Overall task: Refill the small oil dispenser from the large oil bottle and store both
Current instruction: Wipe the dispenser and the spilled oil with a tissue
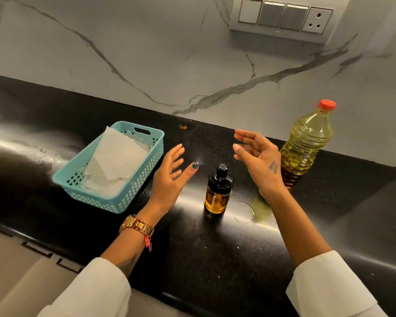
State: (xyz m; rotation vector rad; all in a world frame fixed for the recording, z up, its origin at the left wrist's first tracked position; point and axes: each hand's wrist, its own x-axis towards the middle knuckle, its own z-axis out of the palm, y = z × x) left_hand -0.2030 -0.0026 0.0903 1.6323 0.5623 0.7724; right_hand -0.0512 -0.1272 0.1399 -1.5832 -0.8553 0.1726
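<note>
The small oil dispenser (218,191), amber glass with a black cap on, stands upright on the black counter (192,252) between my hands. The large oil bottle (306,143), clear plastic with yellow oil and a red cap, stands upright at the right, close to the wall. My left hand (172,177) hovers just left of the dispenser, fingers spread and holding nothing. My right hand (256,156) hovers between the dispenser and the big bottle, fingers loosely extended and empty, partly covering the bottle's lower left side.
A light blue perforated basket (128,197) lined with white paper sits at the left. An oily ring mark and a small smear (247,211) lie on the counter right of the dispenser. A switch panel (284,17) is on the marble wall.
</note>
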